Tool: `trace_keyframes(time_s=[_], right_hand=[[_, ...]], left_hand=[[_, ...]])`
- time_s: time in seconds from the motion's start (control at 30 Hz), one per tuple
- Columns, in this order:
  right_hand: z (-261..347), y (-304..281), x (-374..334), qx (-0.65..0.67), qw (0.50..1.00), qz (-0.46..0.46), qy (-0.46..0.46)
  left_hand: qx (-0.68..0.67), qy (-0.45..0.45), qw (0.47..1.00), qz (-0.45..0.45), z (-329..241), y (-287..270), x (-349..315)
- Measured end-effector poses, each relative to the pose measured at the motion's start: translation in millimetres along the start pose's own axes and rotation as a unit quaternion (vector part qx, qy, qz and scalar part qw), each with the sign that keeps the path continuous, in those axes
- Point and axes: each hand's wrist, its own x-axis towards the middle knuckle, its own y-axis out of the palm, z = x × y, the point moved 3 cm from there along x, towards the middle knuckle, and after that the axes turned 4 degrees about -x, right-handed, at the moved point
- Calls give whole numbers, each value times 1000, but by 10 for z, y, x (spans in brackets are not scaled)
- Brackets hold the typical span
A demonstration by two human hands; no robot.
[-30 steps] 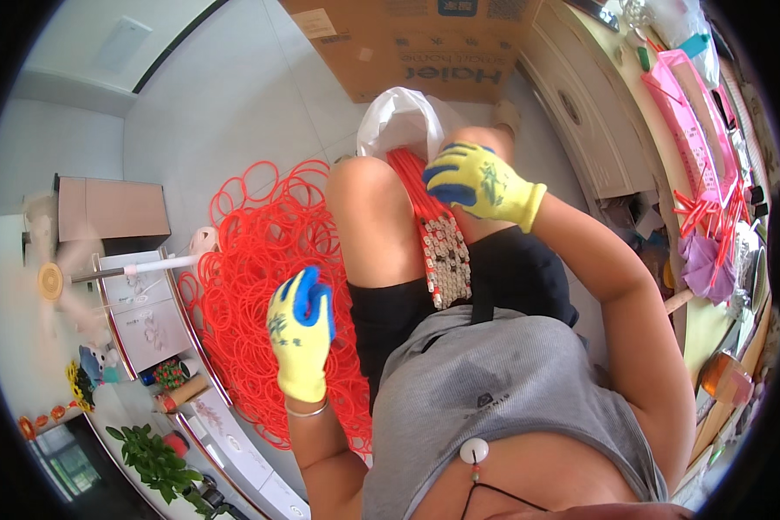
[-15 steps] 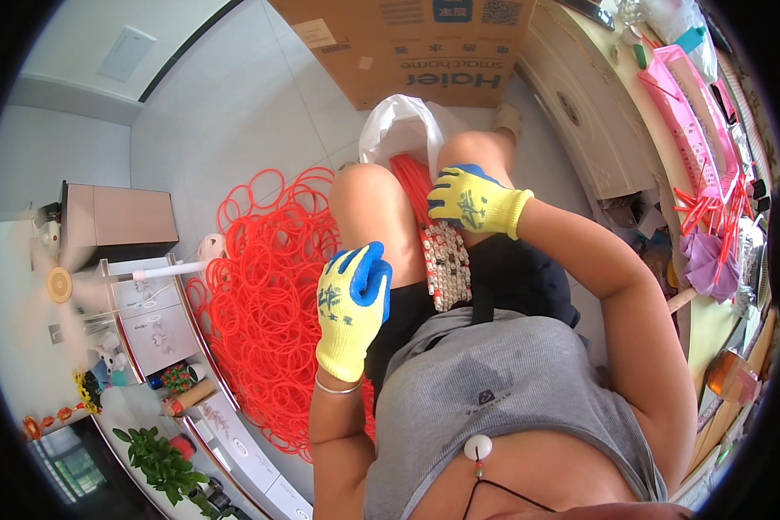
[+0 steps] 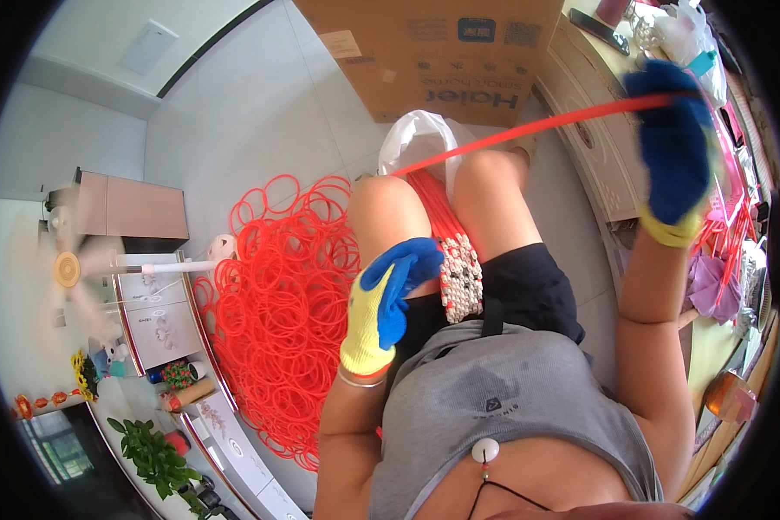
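Pendant: white disc (image 3: 485,451) on a dark cord, over a grey top (image 3: 477,390).
Left hand (image 3: 386,299): yellow glove with blue palm; fingers curled, at the left thigh, just beside the bundle; cannot tell whether anything is inside the curl.
Bundle: red strips (image 3: 436,204) lying between the thighs, white end pieces (image 3: 462,277) gathered in rows toward the lap.
Right hand (image 3: 674,147): gloved, raised well out to the right, closed around one red strip (image 3: 529,130); blurred.
Held strip: stretches from the right hand leftward across the mouth of the bag to above the left knee.
White bag (image 3: 399,143): just beyond the knees, mouth open, far part of the bundle at it.
Loops: large heap of red loops (image 3: 277,321) on the floor, left of the left leg.
Right side: pale cabinet (image 3: 611,182); purple item (image 3: 715,286) on its top.
Far side: brown cardboard box (image 3: 433,69) on the grey floor (image 3: 260,113).
Far left: fan (image 3: 67,269), blades blurred.
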Motion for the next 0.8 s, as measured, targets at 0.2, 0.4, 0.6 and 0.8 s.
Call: trace_keyframes(time_s=[0.2, 0.4, 0.6, 0.8], right_hand=[[263, -1163, -356, 305, 952, 10, 32], [-550, -1305, -1077, 367, 917, -129, 91], [-1111, -1206, -1446, 399, 882, -216, 127], [-974, -359, -1170, 400, 895, -185, 75]], left_hand=[[-366, 25, 928, 61, 233, 29, 462], [-386, 185, 900, 81, -53, -316, 486], [-362, 220, 905, 47, -147, -436, 343], [-446, 174, 878, -12, 16, -753, 390]])
